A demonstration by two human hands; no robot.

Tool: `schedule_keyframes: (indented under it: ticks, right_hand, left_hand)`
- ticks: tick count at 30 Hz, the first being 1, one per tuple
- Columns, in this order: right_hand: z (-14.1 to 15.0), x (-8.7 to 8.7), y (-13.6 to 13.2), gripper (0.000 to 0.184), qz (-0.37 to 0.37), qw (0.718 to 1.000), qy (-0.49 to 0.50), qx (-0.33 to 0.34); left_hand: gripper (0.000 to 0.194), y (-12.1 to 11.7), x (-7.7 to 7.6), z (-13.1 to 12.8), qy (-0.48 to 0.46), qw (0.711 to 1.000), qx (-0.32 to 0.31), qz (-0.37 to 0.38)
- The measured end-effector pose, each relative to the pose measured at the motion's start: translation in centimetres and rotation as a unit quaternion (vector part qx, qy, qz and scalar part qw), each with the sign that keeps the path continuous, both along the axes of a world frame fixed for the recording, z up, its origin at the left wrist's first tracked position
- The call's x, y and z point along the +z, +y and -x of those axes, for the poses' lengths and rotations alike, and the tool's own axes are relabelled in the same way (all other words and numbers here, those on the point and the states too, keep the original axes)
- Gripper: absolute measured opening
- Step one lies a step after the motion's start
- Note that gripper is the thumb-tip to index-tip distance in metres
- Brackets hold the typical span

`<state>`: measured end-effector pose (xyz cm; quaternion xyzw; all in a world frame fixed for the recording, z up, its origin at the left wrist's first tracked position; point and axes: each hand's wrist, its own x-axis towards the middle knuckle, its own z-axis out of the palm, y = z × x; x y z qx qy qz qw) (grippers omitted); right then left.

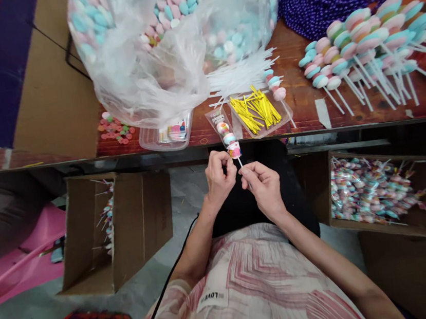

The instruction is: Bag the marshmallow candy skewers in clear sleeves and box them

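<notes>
A marshmallow skewer [229,138] in a clear printed wrapper [216,119] slants from the table edge towards me, with a colourful paper piece [234,150] around its lower end. My right hand [263,187] pinches its white stick just below the candy. Beside the wrapper's lower end, my left hand [219,174] is closed, thumb and forefinger together; what they hold, if anything, is too small to make out. A tray of yellow twist ties [256,108] lies just beyond, with one bare marshmallow skewer [275,85] on its right edge.
Big plastic bags of marshmallows [169,56], white sticks [239,76], gummy rings [116,128] and a small tray [148,140] occupy the table. Unwrapped skewers [369,42] are piled at right. Cardboard boxes [139,225] flank me below; the right one holds wrapped skewers [372,191].
</notes>
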<state>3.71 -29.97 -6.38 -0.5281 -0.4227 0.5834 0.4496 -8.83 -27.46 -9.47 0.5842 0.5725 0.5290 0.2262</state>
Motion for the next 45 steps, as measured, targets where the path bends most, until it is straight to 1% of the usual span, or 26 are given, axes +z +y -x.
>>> schedule_keyframes:
  ticks: [4,8,9,10,11,13,14,15,17,19,22,24,27,29,31,34,36,38,40,42,44,45]
  right_hand:
    - [0.2,-0.5,0.5,0.027,-0.014,1.000,0.014,-0.009]
    - [0.1,-0.9,1.2,0.034,-0.030,0.999,0.008,-0.022]
    - [0.0,-0.9,1.2,0.034,-0.032,0.999,0.004,-0.023]
    - [-0.1,-0.9,1.2,0.034,-0.035,0.999,0.001,-0.024]
    - [-0.2,-0.8,1.2,0.033,-0.038,0.999,-0.003,-0.023]
    - [-0.2,-0.6,1.1,0.032,-0.045,0.999,-0.013,-0.019]
    - [-0.1,-0.5,1.0,0.032,-0.048,0.999,-0.022,-0.016]
    - [0.0,-0.4,0.8,0.032,-0.050,0.998,-0.032,-0.012]
    - [0.3,-0.2,0.6,0.029,-0.053,0.997,-0.048,-0.004]
    - [0.3,-0.1,0.3,0.024,-0.054,0.997,-0.058,0.010]
    - [-0.2,0.1,-0.1,0.017,-0.045,0.995,-0.068,0.049]
    - [-0.7,0.2,-0.4,0.018,-0.034,0.994,-0.074,0.078]
    - [-1.4,0.3,-0.7,0.022,-0.026,0.993,-0.086,0.078]
    - [-1.5,0.2,-0.7,0.026,-0.034,0.993,-0.092,0.058]
    - [-1.5,0.0,-0.8,0.028,-0.045,0.994,-0.090,0.044]
    - [-1.2,-0.2,-0.8,0.031,-0.051,0.995,-0.077,0.039]
    - [-1.0,-0.3,-0.8,0.033,-0.046,0.996,-0.062,0.044]
    - [-0.9,-0.3,-0.6,0.031,-0.031,0.998,-0.040,0.049]
    - [-0.6,-0.1,-0.2,0.028,-0.014,0.999,-0.013,0.046]
    - [-0.2,0.3,0.3,0.032,0.004,0.999,0.021,0.031]
    - [0.3,0.8,0.7,0.037,0.040,0.995,0.085,0.011]
    - [0.6,1.1,0.9,0.037,0.069,0.989,0.131,0.007]
  left_hand:
    - [0.013,-0.5,0.2,-0.1,-0.026,0.998,-0.047,0.016]
    - [0.013,-2.1,0.9,-0.2,-0.053,0.990,-0.127,0.026]
    - [0.013,-2.4,1.0,-0.3,-0.061,0.988,-0.138,0.030]
    - [0.013,-2.7,1.2,-0.4,-0.076,0.987,-0.135,0.038]
    - [0.013,-2.8,1.2,-0.5,-0.102,0.987,-0.114,0.052]
    - [0.016,-2.5,1.3,-0.7,-0.180,0.978,-0.048,0.094]
    - [0.019,-2.2,1.3,-0.9,-0.224,0.967,-0.020,0.118]
    - [0.024,-1.9,1.3,-1.0,-0.268,0.953,-0.005,0.142]
    - [0.032,-1.2,1.6,-1.3,-0.339,0.922,-0.013,0.187]
    - [0.036,-0.6,2.0,-1.6,-0.391,0.894,-0.030,0.217]
    - [0.037,-0.3,2.7,-1.6,-0.449,0.858,-0.045,0.245]
    - [0.036,-0.2,2.9,-1.5,-0.479,0.837,-0.051,0.259]
    - [0.036,-0.3,2.9,-1.5,-0.501,0.818,-0.069,0.274]
    - [0.036,-0.5,2.8,-1.6,-0.501,0.813,-0.087,0.282]
    - [0.036,-0.7,2.6,-1.7,-0.490,0.817,-0.099,0.287]
    - [0.034,-1.1,2.4,-1.6,-0.464,0.828,-0.110,0.295]
    - [0.032,-1.2,2.3,-1.6,-0.463,0.831,-0.109,0.290]
    - [0.028,-1.2,2.2,-1.7,-0.473,0.834,-0.094,0.269]
    - [0.024,-1.3,2.2,-2.0,-0.474,0.843,-0.077,0.244]
    - [0.023,-1.4,2.4,-2.2,-0.465,0.853,-0.070,0.229]
    - [0.024,-1.5,2.9,-2.2,-0.464,0.855,-0.080,0.220]
    - [0.026,-1.5,3.3,-2.0,-0.473,0.849,-0.091,0.217]
